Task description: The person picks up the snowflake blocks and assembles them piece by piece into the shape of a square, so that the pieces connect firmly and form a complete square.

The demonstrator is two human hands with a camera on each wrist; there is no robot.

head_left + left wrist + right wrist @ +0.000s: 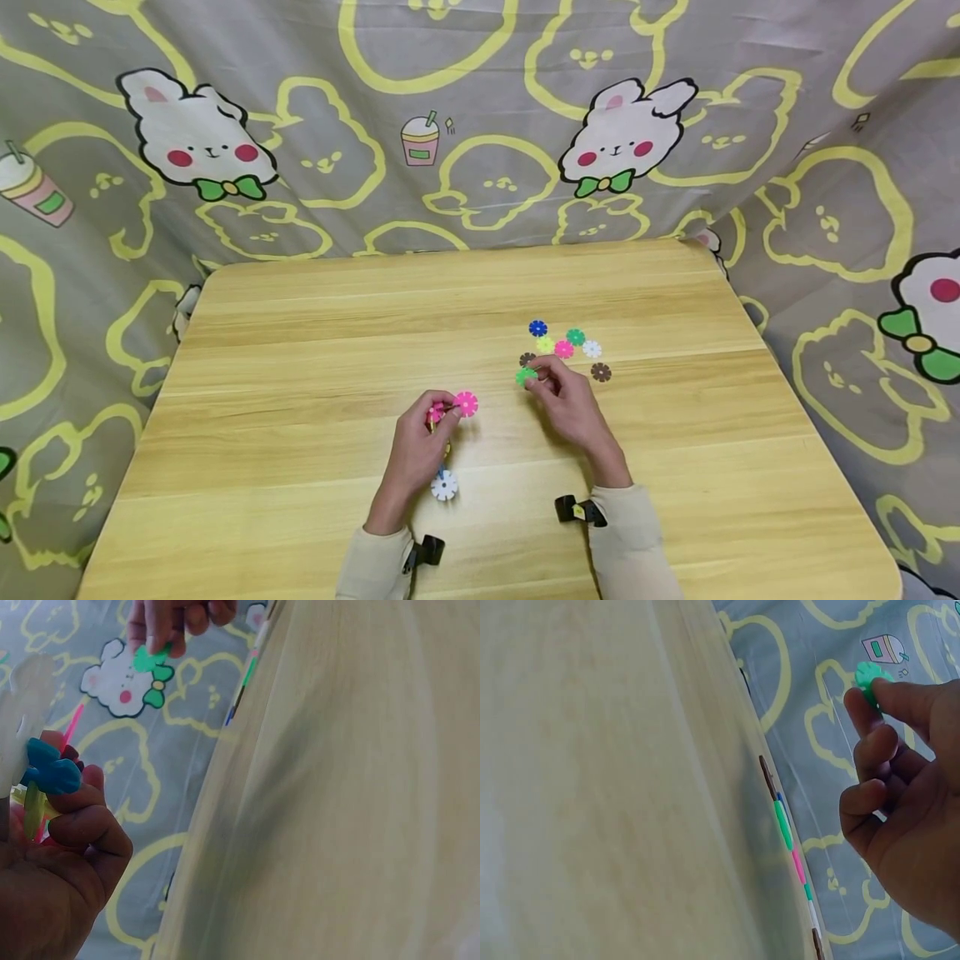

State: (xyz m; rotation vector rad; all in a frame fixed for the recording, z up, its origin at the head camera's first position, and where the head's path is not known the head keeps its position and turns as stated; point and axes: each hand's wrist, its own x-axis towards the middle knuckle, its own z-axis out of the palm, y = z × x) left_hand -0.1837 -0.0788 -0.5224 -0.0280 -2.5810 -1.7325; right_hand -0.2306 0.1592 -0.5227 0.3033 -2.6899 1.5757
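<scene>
My left hand [420,442] holds a small cluster of interlocked notched plastic discs above the table. A pink disc [467,405] sticks out past its fingertips, and a white disc [444,485] hangs at the near end. In the left wrist view a blue disc [51,769] joins the white one; the fingers hide part of the cluster. Between thumb and forefinger my right hand [572,406] pinches a single green disc [526,377], raised off the table near the loose discs. The same green disc [870,675] shows at the fingertips in the right wrist view.
Loose discs lie flat beyond my right hand: a blue one [537,328], a yellow one [545,344], a pink one [564,349], a white one [592,349], a brown one [601,372] and others. The wooden table [300,350] meets a patterned curtain [480,100] behind.
</scene>
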